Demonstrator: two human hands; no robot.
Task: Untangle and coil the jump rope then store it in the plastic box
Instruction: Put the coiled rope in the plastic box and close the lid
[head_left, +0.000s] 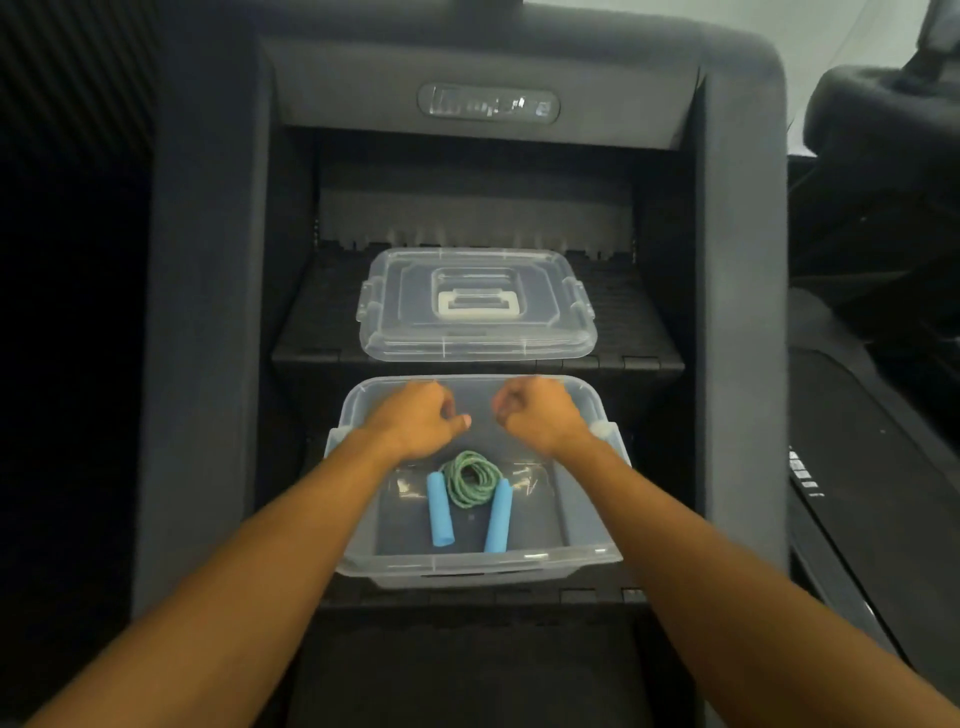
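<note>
The jump rope lies inside the clear plastic box (467, 564): a coil of green cord (470, 478) with two blue foam handles (440, 509) pointing toward me on either side of it. My left hand (415, 421) and my right hand (540, 415) hover over the far half of the box, above the rope. Both hands are curled into loose fists, knuckles facing each other, with nothing in them. The box's clear lid (475, 306) with a white handle lies flat on the step behind the box.
The box and lid rest on dark ribbed steps (649, 358) of a stair-climber machine, framed by tall grey side walls (208, 312). Another dark machine (883, 156) stands to the right.
</note>
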